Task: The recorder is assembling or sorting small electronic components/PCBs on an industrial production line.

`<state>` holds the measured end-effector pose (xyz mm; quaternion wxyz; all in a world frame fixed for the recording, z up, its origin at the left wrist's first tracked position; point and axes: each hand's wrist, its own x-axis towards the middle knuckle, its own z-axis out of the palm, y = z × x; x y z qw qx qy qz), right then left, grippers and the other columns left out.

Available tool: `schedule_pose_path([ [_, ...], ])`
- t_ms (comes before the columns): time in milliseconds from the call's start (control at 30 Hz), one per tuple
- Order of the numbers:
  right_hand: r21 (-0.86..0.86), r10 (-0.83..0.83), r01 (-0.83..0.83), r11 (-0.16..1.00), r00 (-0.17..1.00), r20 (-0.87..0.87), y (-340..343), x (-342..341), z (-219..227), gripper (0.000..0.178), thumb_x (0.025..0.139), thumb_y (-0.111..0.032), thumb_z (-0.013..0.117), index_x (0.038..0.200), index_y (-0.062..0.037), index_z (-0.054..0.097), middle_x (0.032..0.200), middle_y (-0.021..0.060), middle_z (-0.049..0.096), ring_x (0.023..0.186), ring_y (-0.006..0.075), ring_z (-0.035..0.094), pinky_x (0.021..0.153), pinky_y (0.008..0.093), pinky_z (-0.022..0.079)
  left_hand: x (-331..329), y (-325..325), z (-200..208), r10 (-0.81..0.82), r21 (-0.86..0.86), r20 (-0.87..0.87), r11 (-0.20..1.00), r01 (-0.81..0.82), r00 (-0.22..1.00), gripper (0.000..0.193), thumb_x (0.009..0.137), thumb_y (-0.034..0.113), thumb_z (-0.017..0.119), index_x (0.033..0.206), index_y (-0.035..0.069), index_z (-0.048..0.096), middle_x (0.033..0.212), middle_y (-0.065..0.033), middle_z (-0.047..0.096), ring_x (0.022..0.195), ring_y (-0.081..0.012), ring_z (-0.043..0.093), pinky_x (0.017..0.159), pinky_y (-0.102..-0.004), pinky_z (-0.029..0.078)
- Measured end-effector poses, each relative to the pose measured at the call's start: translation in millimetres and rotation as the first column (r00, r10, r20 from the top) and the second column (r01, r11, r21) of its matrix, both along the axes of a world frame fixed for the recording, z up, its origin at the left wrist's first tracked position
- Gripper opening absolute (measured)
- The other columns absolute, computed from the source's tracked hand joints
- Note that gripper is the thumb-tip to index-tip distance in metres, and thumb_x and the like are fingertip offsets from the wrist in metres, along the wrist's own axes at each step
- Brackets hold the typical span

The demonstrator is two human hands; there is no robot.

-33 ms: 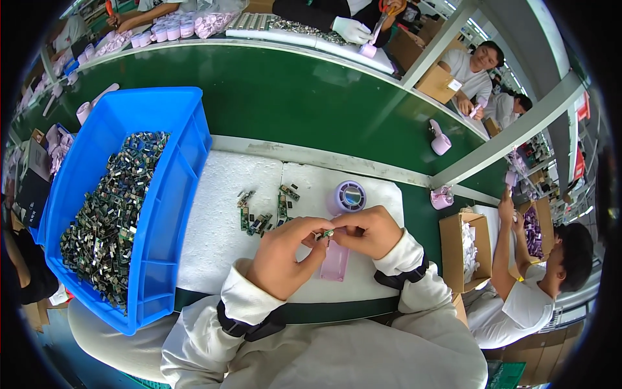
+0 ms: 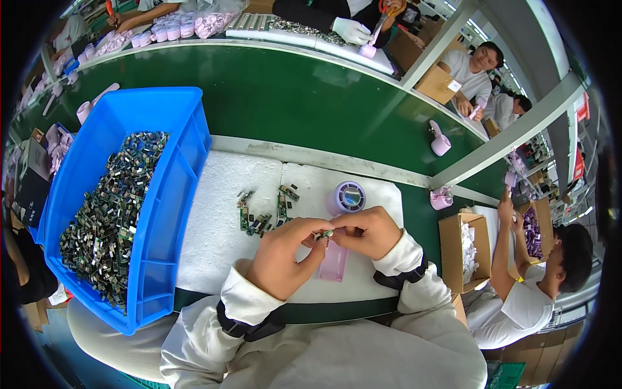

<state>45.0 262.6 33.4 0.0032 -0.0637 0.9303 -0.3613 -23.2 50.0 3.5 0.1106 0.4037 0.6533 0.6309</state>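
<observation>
My left hand [image 2: 289,255] and my right hand [image 2: 372,233] meet over the white foam board [image 2: 214,246]. Between their fingertips is a small green circuit board [image 2: 327,234], pinched by both and partly covered. Beneath the hands lies a lilac handheld fan [image 2: 350,196], its round head beyond my fingers and its pink handle [image 2: 334,262] showing below them; the hands hide its middle. Several loose circuit boards [image 2: 260,223] are scattered on the foam just beyond my left hand.
A blue bin [image 2: 188,162] heaped with circuit boards [image 2: 110,214] stands at the left. A green panel [image 2: 291,97] runs behind the foam. Lilac fan parts [image 2: 440,139] and a cardboard box [image 2: 453,259] are at the right. A co-worker [image 2: 518,305] sits there, others work beyond.
</observation>
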Motion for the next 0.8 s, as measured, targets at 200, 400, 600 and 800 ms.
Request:
schedule_pose_path([
  [200,-0.007,0.025,-0.025,1.000,0.999,-0.047,1,1,-6,0.021,0.082,-0.008,0.072,0.103,-0.0061,0.074,0.070,0.0071,0.066,0.055,0.0155,0.059,0.053,0.0287,0.047,1,2,0,0.040,-0.023,-0.070,0.999,-0.042,0.997,0.031,0.086,-0.009,0.062,0.116,0.001,0.067,0.097,-0.0136,0.069,0.082,-0.0228,0.070,0.074,-0.0309,0.055],
  [400,-0.011,0.032,-0.033,0.999,0.997,-0.069,1,1,-5,0.022,0.083,-0.006,0.072,0.105,-0.0052,0.074,0.065,0.0067,0.063,0.052,0.0142,0.056,0.051,0.0286,0.045,1,2,-8,0.048,-0.020,-0.094,0.999,-0.050,0.994,0.033,0.086,-0.009,0.064,0.117,0.003,0.067,0.097,-0.0144,0.069,0.080,-0.0238,0.070,0.072,-0.0322,0.055],
  [600,-0.017,0.026,-0.027,0.999,0.998,-0.052,1,1,-7,0.024,0.083,-0.006,0.071,0.107,-0.0059,0.074,0.064,0.0050,0.061,0.051,0.0140,0.054,0.051,0.0282,0.044,0,3,-6,0.041,-0.034,-0.102,0.998,-0.045,0.994,0.033,0.086,-0.009,0.063,0.117,0.003,0.068,0.096,-0.0148,0.069,0.080,-0.0247,0.070,0.073,-0.0321,0.056],
  [800,-0.015,0.037,-0.038,0.999,0.997,-0.064,0,0,-4,0.023,0.084,-0.006,0.071,0.106,-0.0058,0.074,0.061,0.0038,0.059,0.049,0.0127,0.052,0.049,0.0276,0.042,0,2,-8,0.056,-0.023,-0.111,0.998,-0.059,0.992,0.033,0.086,-0.008,0.063,0.117,0.003,0.067,0.096,-0.0146,0.069,0.080,-0.0252,0.070,0.073,-0.0318,0.056],
])
